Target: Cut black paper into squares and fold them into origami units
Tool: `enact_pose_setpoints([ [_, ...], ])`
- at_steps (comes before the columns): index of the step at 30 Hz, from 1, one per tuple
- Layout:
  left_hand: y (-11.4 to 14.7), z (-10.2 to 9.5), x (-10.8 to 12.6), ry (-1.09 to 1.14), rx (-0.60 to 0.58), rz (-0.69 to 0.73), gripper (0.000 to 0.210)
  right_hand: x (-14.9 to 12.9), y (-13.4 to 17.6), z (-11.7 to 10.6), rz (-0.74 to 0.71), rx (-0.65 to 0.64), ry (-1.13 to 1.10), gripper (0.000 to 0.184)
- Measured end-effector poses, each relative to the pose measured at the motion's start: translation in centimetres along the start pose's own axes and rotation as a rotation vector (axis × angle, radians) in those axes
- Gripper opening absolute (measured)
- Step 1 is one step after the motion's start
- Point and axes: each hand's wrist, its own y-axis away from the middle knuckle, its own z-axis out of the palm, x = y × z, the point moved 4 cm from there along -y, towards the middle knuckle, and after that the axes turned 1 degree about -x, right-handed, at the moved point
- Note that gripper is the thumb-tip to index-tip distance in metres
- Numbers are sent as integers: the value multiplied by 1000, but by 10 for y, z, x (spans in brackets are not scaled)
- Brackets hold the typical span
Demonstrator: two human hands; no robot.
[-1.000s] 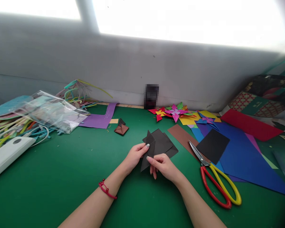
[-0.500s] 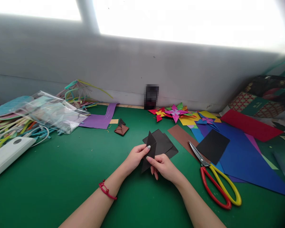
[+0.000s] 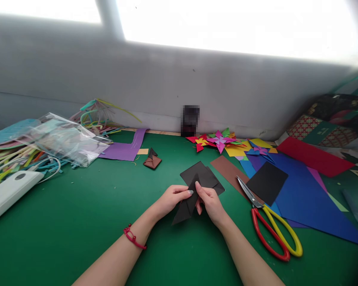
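Observation:
A folded black paper piece [image 3: 188, 207] with pointed ends is held over the table, between both hands. My left hand [image 3: 173, 200] grips its left side, thumb on top and fingers hidden beneath. My right hand [image 3: 209, 201] pinches its upper right edge near the tip, thumb uppermost. Just beyond the hands lie black paper sheets [image 3: 200, 171], partly overlapping one another. Farther left on the table sits a small folded piece of brown and black paper [image 3: 152, 160].
Scissors [image 3: 258, 204] with red and yellow handles lie at right, across brown paper [image 3: 228, 171] and near a black sheet [image 3: 268, 182] on blue paper [image 3: 310, 206]. Colourful folded paper stars [image 3: 219, 140] sit by the wall. A clear plastic bag [image 3: 74, 139] and white device [image 3: 13, 194] lie left.
My right thumb has moved up from the middle of the folded black paper to near its upper tip. The paper has tilted, its lower point swinging left and toward me.

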Motion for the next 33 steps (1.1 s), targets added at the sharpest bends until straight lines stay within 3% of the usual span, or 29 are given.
enact_pose_setpoints([
  [13,1,4,-1,-59,-63,-30,36,3,-2,-7,32,138,-116,53],
  [17,-2,1,-5,14,-27,-19,31,3,-3,-6,-1,125,-174,50],
  [22,-1,3,1,69,-64,25,30,-4,-2,-1,4,84,-189,28],
  [25,1,7,5,77,-130,43,33,-6,-2,1,8,75,-194,27],
  [33,-2,5,-2,-8,-66,55,36,1,-4,-6,-16,102,-345,23],
])
